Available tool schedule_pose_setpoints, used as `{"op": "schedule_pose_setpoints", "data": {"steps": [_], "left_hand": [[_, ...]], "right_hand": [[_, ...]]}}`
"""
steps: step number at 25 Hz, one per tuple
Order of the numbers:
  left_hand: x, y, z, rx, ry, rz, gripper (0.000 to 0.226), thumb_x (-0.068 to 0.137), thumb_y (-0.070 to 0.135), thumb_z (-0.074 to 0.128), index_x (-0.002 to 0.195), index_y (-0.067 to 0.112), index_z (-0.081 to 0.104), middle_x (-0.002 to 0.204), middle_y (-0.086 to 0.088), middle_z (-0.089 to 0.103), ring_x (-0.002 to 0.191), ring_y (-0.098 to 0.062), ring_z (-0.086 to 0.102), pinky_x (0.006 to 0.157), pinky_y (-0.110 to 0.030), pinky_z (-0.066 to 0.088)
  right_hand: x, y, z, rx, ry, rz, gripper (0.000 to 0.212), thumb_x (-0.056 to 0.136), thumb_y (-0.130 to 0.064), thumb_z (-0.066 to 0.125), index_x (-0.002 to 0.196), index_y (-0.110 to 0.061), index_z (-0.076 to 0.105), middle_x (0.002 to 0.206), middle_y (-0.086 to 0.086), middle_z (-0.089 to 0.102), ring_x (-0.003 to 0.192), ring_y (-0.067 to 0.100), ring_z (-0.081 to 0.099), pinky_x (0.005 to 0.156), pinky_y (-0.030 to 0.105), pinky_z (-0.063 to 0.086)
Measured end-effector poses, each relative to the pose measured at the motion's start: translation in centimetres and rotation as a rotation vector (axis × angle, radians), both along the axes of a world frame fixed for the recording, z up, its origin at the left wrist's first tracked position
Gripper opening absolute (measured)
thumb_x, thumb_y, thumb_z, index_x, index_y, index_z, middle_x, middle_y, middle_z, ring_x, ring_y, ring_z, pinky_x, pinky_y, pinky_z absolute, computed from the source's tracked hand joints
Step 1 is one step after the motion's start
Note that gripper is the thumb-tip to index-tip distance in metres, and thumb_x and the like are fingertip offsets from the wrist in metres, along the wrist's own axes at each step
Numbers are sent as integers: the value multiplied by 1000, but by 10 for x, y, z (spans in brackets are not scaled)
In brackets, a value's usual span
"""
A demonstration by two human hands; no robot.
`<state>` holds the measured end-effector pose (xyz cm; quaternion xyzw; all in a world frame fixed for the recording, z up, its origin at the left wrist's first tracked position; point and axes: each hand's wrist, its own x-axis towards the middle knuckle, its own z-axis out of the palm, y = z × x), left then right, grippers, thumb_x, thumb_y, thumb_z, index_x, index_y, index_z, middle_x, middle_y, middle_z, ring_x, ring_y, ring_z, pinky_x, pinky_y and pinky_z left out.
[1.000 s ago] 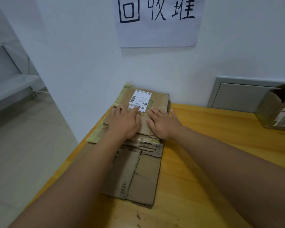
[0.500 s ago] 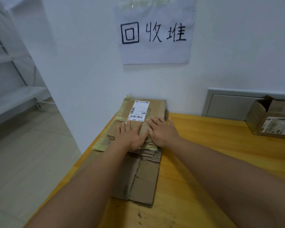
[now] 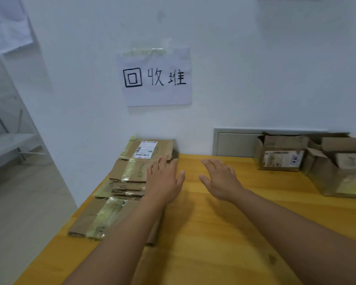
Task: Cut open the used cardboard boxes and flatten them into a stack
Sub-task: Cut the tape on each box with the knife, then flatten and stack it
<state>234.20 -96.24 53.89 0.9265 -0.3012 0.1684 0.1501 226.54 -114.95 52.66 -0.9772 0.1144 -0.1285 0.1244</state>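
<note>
The stack of flattened cardboard [image 3: 130, 182] lies at the left edge of the wooden table [image 3: 224, 233]. The left hand [image 3: 164, 179] is flat, fingers straight, over its right side. The right hand [image 3: 221, 179] is spread and holds nothing. Two unflattened boxes [image 3: 284, 153] stand far right.

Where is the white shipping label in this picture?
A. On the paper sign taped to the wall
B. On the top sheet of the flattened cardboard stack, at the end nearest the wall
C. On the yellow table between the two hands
B: the white shipping label lies on the flattened cardboard stack, at its far end beside the wall.
</note>
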Motion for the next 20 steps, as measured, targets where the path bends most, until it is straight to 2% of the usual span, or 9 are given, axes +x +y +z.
{"op": "schedule_pose_setpoints", "data": {"steps": [6,13,16,20], "left_hand": [[-75,-50,8,68,-134,-141,56,95,55,34,144,29,38,157,-3,26,144,-23,16,113,-42,12],[-159,-150,-6,99,-199,-345,57,92,54,32,140,26,45,154,-5,32,143,-26,23,111,-46,20],[-179,-201,-17,91,-176,-405,56,93,53,35,142,26,41,155,-4,29,143,-25,19,112,-44,17],[-197,-269,-35,101,-139,-490,59,93,53,40,146,28,33,156,-6,24,142,-27,19,113,-44,18]], "right_hand": [[-98,-75,9,-17,-76,-120,60,100,-52,36,153,-32,18,158,-4,25,149,21,10,117,48,15],[-224,-166,-23,-206,-97,-269,59,98,-50,44,151,-29,30,157,2,28,148,26,15,112,48,23],[-259,-195,-44,-146,-51,-419,60,97,-50,43,151,-30,29,160,3,22,148,27,12,113,50,21],[-281,-217,-78,-34,102,-551,65,95,-62,30,154,-37,16,164,1,7,149,27,6,116,50,17]]}}
